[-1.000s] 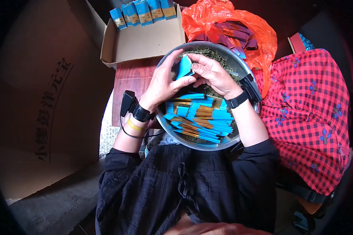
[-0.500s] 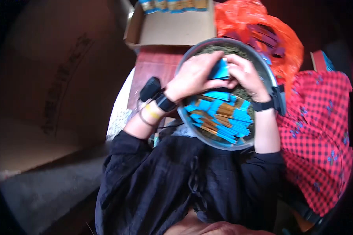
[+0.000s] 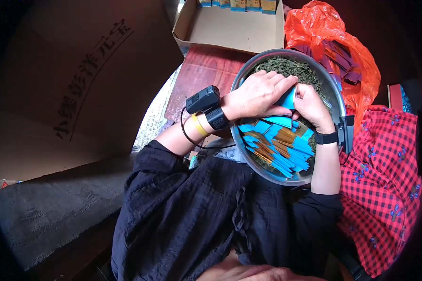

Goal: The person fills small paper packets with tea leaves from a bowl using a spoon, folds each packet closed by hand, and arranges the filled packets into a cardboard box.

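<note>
Over the basin (image 3: pixel 290 52), my left hand (image 3: pixel 260 96) and right hand (image 3: pixel 312 108) grip one blue packet (image 3: pixel 288 99); contents, cannot tell. Boxed: one row of packets (image 3: pixel 238 5) in the carton (image 3: pixel 241 29). Unboxed: a loose pile (image 3: pixel 288 146) below my hands.

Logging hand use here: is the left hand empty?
No, the left hand and right hand both hold a blue packet over the metal basin.
</note>
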`<state>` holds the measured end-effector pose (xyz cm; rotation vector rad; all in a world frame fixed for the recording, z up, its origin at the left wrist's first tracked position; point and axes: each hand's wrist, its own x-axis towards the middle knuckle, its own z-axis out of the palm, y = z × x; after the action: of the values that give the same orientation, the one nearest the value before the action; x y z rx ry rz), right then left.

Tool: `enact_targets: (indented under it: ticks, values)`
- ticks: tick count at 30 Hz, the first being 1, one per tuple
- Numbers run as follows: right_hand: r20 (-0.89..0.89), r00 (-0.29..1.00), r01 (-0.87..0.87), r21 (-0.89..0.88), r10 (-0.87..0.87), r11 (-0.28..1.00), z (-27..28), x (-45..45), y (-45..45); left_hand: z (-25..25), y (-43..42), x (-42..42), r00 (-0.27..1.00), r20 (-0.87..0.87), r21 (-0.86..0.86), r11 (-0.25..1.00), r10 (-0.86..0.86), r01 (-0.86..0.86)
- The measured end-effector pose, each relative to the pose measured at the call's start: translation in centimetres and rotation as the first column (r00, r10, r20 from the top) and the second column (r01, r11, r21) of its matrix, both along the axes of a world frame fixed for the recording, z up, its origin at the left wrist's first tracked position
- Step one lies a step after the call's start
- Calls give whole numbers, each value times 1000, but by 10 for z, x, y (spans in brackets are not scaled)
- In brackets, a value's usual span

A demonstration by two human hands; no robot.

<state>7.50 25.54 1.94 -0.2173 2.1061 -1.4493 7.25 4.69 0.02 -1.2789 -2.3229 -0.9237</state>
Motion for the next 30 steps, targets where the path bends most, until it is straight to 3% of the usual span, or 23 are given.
enact_targets:
  ticks: [6, 8, 12, 17, 22, 26, 28, 30]
  values:
    - [-30, 997, 67, -193, -74, 979, 6, 0, 3, 2, -1, -3, 998, 64, 60, 998, 27, -31]
    - [-46, 999, 14, -72, -17, 997, 10, -1, 6, 2, 0, -2, 997, 73, 60, 998, 11, -16]
    - [13, 997, -77, -14, 78, 997, 9, 2, 2, 4, -3, 0, 998, 62, -26, 999, -21, 23]
    - [-42, 997, 62, -14, -62, 998, 11, 4, -5, 8, -1, -1, 996, 87, -12, 1000, -4, 6]
    - [-65, 997, 48, 37, -45, 998, 10, 1, 1, 9, 1, -1, 996, 83, 17, 999, -36, 35]
    - [-102, 988, 115, 10, -114, 993, 24, 3, 19, 9, 0, -2, 992, 122, 38, 998, 43, -48]
    - [-187, 957, 235, 61, -220, 970, 34, 3, 34, 7, 0, -3, 992, 118, 70, 996, 48, -57]
    - [-621, 768, 388, 254, -158, 886, 17, -5, 55, 9, 1, -3, 989, 133, 49, 996, 62, -69]
